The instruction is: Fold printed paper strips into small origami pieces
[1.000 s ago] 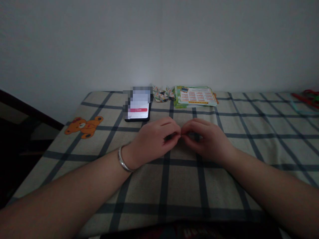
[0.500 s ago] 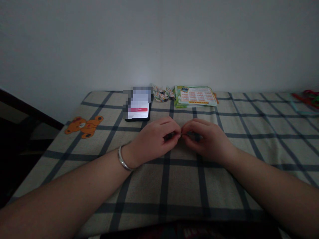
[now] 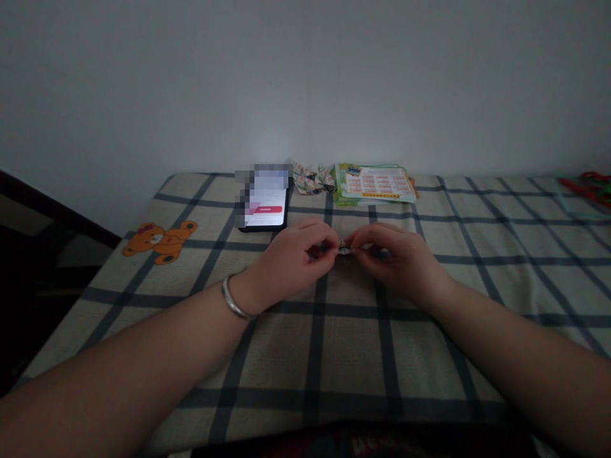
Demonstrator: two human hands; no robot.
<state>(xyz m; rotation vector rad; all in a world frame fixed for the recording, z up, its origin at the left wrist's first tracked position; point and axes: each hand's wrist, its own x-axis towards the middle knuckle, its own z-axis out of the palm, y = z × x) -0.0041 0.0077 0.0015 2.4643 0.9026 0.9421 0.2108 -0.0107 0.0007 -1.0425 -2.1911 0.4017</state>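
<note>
Between my hands is a small piece of folded paper (image 3: 344, 249), pale and mostly covered by fingers. My left hand (image 3: 305, 253), with a silver bangle (image 3: 233, 299) at its wrist, pinches the left end between thumb and fingertips. On the other side my right hand (image 3: 396, 257) pinches the right end the same way. Both hands are low over the checked tablecloth (image 3: 348, 356). Beyond them lie crumpled or folded patterned papers (image 3: 312, 180) and a stack of printed sheets (image 3: 377, 183).
A phone (image 3: 265, 207) with a lit screen lies behind my left hand. To the left is an orange bear picture (image 3: 160, 242) on the cloth. Something red and green (image 3: 589, 187) lies at the far right. A pale wall (image 3: 305, 83) rises behind the table.
My fingertips have moved slightly apart, the left hand a little to the left, and more of the small paper shows between them. The other things have stayed in place.
</note>
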